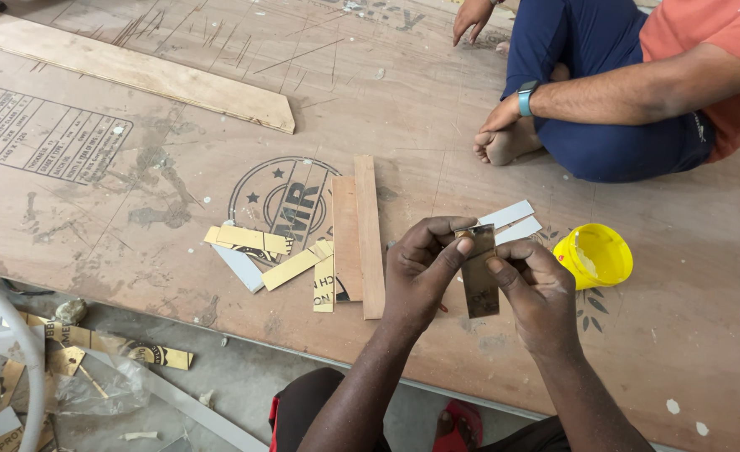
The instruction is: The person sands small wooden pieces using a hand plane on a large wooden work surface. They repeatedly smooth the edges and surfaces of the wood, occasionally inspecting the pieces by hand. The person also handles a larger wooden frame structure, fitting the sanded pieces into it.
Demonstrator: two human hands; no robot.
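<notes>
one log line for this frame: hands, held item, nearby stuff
left hand: pinches top of small dark rectangular strip | right hand: grips its side | near: yellow round plastic lid, two narrow wooden slats

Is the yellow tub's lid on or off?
Off: the yellow tub lies tipped on the plywood sheet, its open mouth showing. No lid is visible.

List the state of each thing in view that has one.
small dark strip: upright, pinched by both hands.
left hand: gripping the strip's top.
right hand: gripping the strip's edge.
yellow lid: on the plywood, hollow side up.
wood strips: lying flat, side by side.
</notes>
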